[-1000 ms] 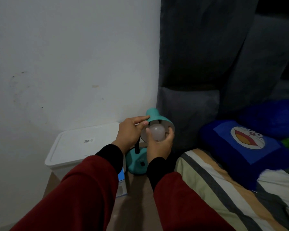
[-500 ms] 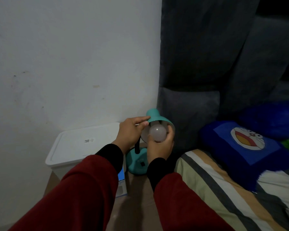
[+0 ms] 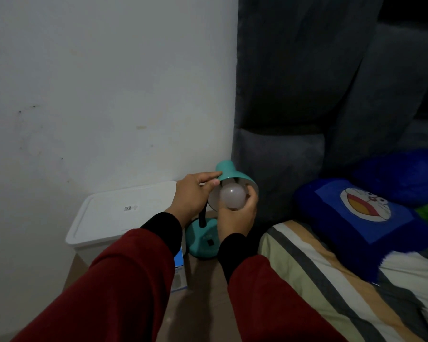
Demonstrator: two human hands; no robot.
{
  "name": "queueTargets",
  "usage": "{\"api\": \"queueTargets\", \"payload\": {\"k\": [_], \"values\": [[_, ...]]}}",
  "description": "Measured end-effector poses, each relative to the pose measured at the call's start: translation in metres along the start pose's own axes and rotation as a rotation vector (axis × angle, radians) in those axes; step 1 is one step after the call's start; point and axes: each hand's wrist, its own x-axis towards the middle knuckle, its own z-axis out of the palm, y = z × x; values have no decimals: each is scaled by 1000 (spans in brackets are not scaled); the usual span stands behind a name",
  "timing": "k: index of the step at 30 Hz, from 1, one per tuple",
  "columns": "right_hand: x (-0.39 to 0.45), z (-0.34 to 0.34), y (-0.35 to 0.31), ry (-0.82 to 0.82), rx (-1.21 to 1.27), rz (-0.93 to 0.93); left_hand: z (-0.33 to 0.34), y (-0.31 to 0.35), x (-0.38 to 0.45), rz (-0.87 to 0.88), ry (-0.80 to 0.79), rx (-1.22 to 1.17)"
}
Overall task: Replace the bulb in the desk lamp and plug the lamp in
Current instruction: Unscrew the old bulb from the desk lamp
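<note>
Room: I see lamp [image 3: 229, 183] at frame centre, hemmed between white bin [image 3: 124, 213] left, bed [image 3: 331, 280] right | shade mouth faces me, lower right | left hand [image 3: 192, 196] pinches shade rim | right hand [image 3: 237, 214] cups bulb [image 3: 232, 197] at the mouth.

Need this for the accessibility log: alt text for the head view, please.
A person's right hand grips a white bulb in the mouth of a teal desk lamp, while the left hand steadies the shade. A white lidded bin sits left; a striped bed lies right.
</note>
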Motion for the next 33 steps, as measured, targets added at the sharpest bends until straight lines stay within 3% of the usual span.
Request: {"api": "queueTargets", "payload": {"k": [3,6,16,25,28,33], "values": [[0,1,0,-29,14,62,0,-1,0,7,1,5],[-1,1,2,-34,-57,-12,-1,0,0,6,1,8],[0,-1,-2,-39,7,31,1,1,-1,3,7,17],[2,-7,-3,-46,-171,-42,1,2,-2,6,8,20],[0,-8,-4,-26,-146,-102,1,2,-1,3,2,19],[-1,-10,-8,-64,-102,-49,1,2,-1,-3,0,13]]}}
